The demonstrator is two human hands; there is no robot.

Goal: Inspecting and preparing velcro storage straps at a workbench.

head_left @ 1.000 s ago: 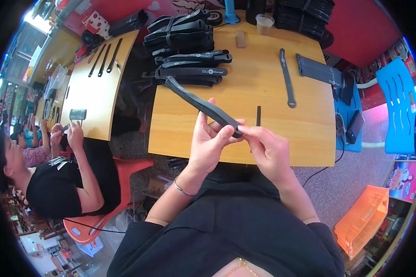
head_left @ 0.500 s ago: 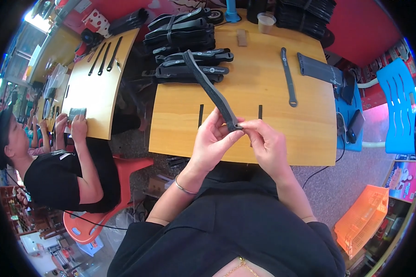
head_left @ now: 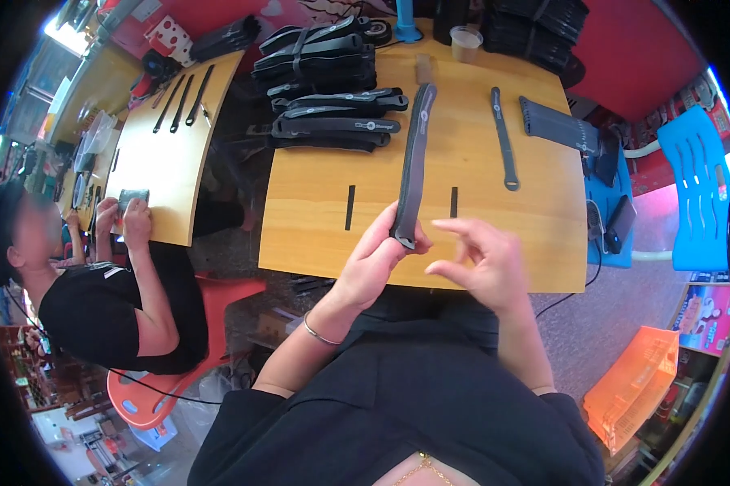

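Note:
My left hand (head_left: 368, 263) grips the lower end of a dark grey strap bundle (head_left: 414, 166), which stretches away from me over the table, its pale-marked face turned up. Just to the right, my right hand (head_left: 488, 266) is raised with thumb and fingers apart and nothing between them; it is slightly blurred. A single grey strap (head_left: 503, 139) lies farther off on the right. Two short black strips rest on the wood, the left strip (head_left: 350, 207) beside my left hand and the right strip (head_left: 454, 202) just beyond my right fingers.
Piled strap bundles (head_left: 324, 105) occupy the wooden table's (head_left: 300, 243) far left. A dark packet (head_left: 558, 125) lies right, with a plastic cup (head_left: 465, 43) at the back. Blue chair (head_left: 694, 194) and orange crate (head_left: 632, 389) stand right. A co-worker (head_left: 110, 300) sits left.
My right hand has let go of the strap bundle's near end and moved right, fingers spreading. In my left hand the bundle has turned, its far end swinging right and its marked face showing.

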